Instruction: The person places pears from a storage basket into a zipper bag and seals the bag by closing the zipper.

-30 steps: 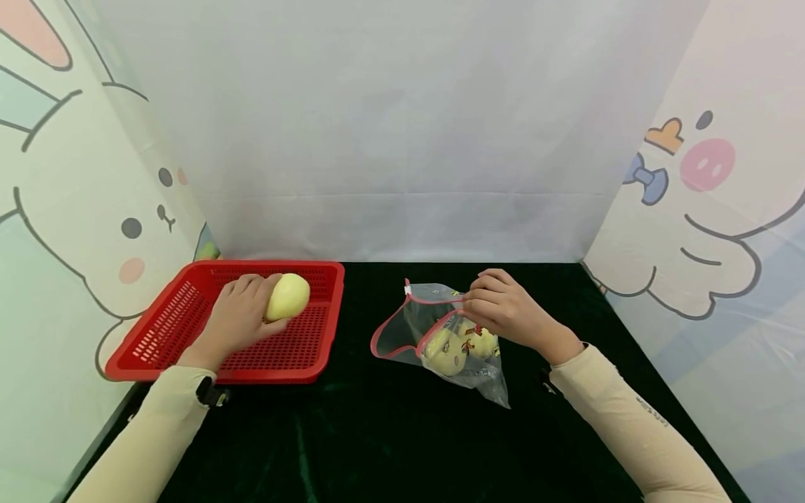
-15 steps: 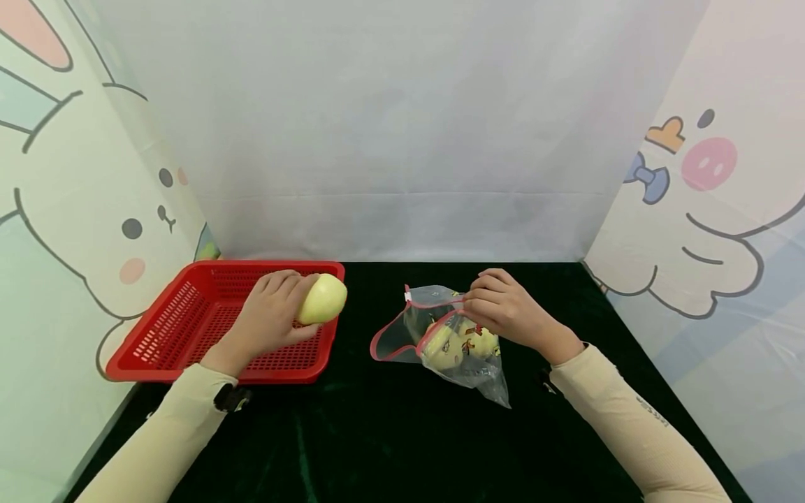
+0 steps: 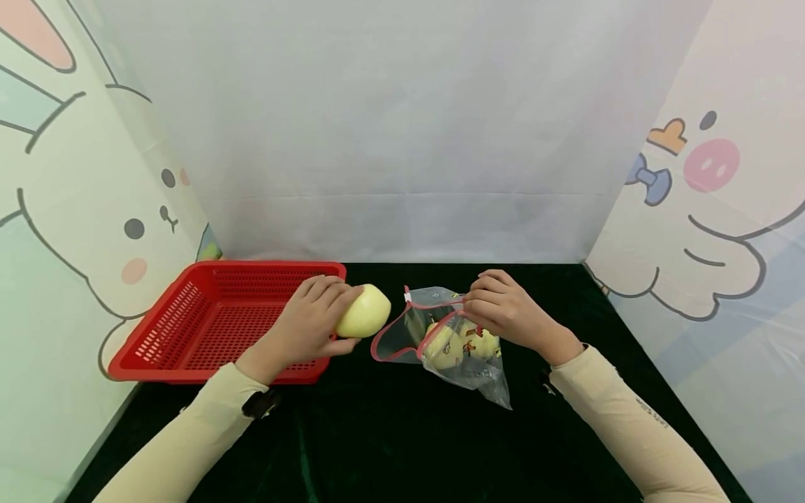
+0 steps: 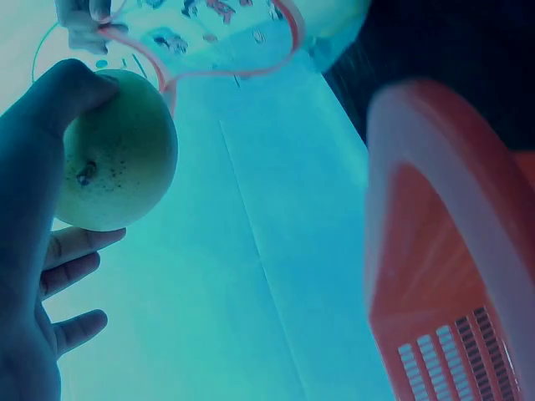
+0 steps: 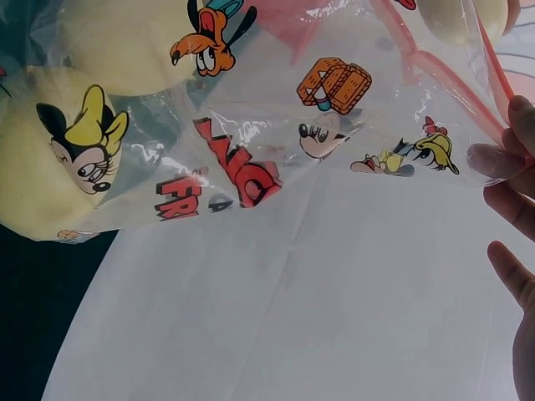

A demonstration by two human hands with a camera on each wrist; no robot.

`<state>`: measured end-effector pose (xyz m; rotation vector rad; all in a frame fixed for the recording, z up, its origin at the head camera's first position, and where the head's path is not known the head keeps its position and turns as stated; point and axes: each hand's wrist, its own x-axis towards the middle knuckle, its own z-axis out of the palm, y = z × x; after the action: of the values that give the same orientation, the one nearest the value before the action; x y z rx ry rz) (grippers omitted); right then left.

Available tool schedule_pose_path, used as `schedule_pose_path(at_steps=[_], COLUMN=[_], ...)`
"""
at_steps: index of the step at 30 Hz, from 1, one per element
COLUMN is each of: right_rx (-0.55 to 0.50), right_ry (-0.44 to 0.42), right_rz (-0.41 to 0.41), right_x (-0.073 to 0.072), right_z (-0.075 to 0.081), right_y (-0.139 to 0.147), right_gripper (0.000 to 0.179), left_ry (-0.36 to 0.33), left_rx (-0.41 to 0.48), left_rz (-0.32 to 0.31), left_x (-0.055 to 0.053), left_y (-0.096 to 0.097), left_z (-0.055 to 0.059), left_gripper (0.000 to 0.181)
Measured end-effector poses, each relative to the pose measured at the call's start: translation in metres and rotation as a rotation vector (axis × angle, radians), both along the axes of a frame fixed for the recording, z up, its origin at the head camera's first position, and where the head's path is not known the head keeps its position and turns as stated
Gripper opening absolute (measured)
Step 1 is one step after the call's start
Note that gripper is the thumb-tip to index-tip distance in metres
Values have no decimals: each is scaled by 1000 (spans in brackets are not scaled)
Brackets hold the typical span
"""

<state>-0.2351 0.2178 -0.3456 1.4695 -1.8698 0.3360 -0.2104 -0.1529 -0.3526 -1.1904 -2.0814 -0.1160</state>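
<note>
Fingers and thumb of my left hand [image 3: 302,321] grip a pale yellow-green apple [image 3: 367,313], held past the right rim of a red basket [image 3: 239,332]. In the left wrist view the dark end of the apple [image 4: 117,154] shows, with small specks round it. A clear plastic bag [image 3: 492,385] with a red-edged mouth lies to the right, its mouth facing the apple. My right hand [image 3: 506,311] pinches the upper edge of the bag's mouth. Pale yellow fruits show through the bag [image 5: 259,142], between printed cartoon figures, in the right wrist view.
The red slotted basket stands at the back left, its bare slotted floor showing. A dark green cloth [image 3: 390,433] covers the table. Behind rises a pale curtain [image 3: 402,140], and walls printed with cartoon animals stand at both sides.
My left hand has carried the apple rightward from above the basket, out past its right rim toward the bag. My right hand and the bag have stayed almost still.
</note>
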Motion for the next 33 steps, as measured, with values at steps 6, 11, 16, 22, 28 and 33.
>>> schedule_pose_path(at_steps=[6, 11, 16, 22, 28, 33], right_rx=[-1, -1, 5, -4, -7, -9], right_ry=[12, 4, 0, -12, -18, -17], right_rz=[8, 7, -5, -2, 6, 10], right_x=[0, 1, 1, -1, 0, 0], right_z=[0, 1, 1, -1, 0, -1], right_y=[0, 0, 0, 0, -3, -5], right_gripper=[29, 28, 31, 31, 29, 29], left_ry=[15, 18, 19, 71, 96, 90], left_rx=[-28, -73, -105, -172, -206, -218], left_rz=[-26, -38, -53, -65, -71, -77], left_x=[0, -3, -5, -4, -2, -2], left_y=[17, 27, 34, 39, 49, 55], left_z=[-2, -8, -10, -10, -14, -21], left_gripper=[83, 84, 83, 81, 76, 71])
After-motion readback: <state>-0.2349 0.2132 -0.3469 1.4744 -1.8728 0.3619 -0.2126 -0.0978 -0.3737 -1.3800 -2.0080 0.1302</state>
